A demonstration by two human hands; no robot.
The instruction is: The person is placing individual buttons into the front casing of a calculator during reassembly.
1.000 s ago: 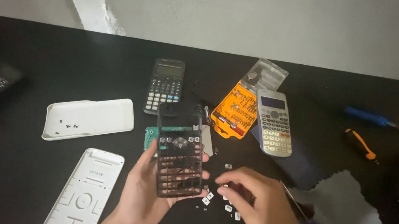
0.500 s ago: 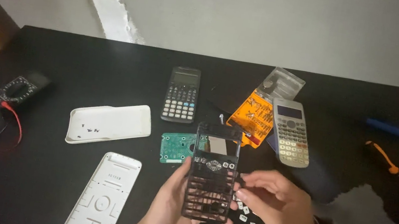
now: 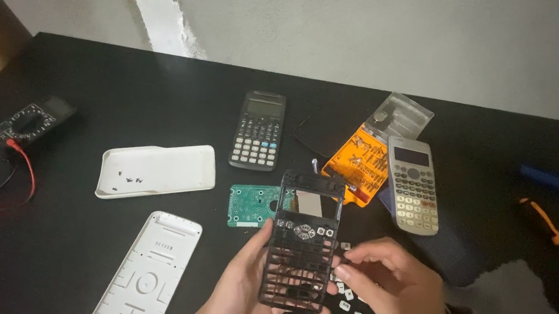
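Near 6 o'clock on the black table (image 3: 119,96): both hands meet.
Calculator front shell (image 3: 301,241): dark, keys out, upright above the table, screen end toward 12 o'clock.
Right hand (image 3: 396,292): palm down, at 3 o'clock of the shell, fingertips pinched narrow against its right edge.
Left hand (image 3: 241,291): cupped beneath, thumb up the left side, gripping the shell.
Loose keys (image 3: 346,303): scattered under the right hand.

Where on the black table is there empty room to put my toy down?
Bare table lies behind the multimeter and white tray, left of the black calculator. Another free patch sits between the grey calculator and the orange screwdriver. It is crowded around the left hand, right hand, held keypad frame and loose keys.
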